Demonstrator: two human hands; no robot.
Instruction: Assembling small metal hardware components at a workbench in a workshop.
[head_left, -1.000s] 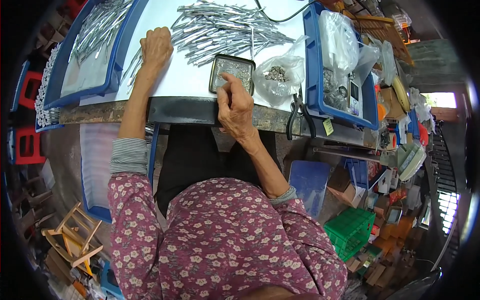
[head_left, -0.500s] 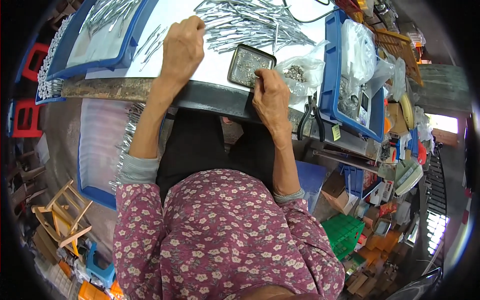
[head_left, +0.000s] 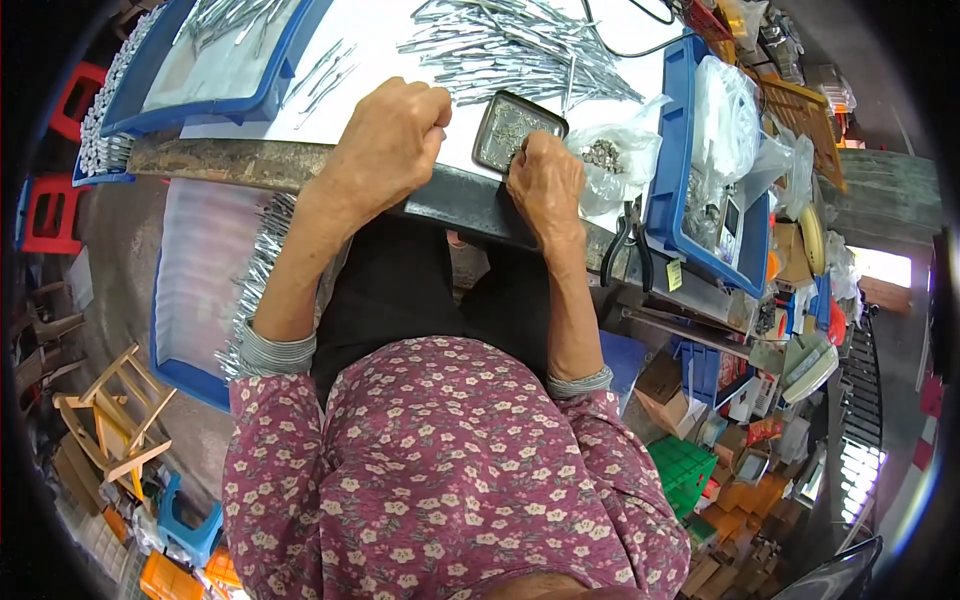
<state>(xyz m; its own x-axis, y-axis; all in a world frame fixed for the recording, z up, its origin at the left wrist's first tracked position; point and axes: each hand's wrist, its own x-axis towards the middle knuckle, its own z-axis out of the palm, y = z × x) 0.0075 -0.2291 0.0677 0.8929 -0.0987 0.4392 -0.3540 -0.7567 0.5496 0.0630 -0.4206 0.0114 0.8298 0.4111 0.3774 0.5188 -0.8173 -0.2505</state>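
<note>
My left hand (head_left: 392,145) is curled closed above the table's near edge, left of a small dark rectangular tray (head_left: 481,150). Whatever its fingers hold is hidden. My right hand (head_left: 546,185) covers the tray's lower right corner, fingertips pinched together over it. Tiny metal pieces (head_left: 515,123) lie scattered in the tray. Just right of this hand sits a clear plastic bag (head_left: 640,150) with small brownish metal parts (head_left: 602,155) in it. Behind the tray spreads a large pile of thin silvery metal strips (head_left: 510,50) on the white table surface (head_left: 385,60).
A blue bin (head_left: 668,130) with plastic bags stands at the right. Black-handled pliers (head_left: 628,245) hang over the table edge beside it. Another blue tray (head_left: 262,108) holds metal strips at the far left; a few loose strips (head_left: 325,80) lie near it. A black cable (head_left: 620,48) crosses the back.
My left hand has moved right and nearer to me, toward the tray. My right hand stays at the tray's corner. The whole view has shifted slightly.
</note>
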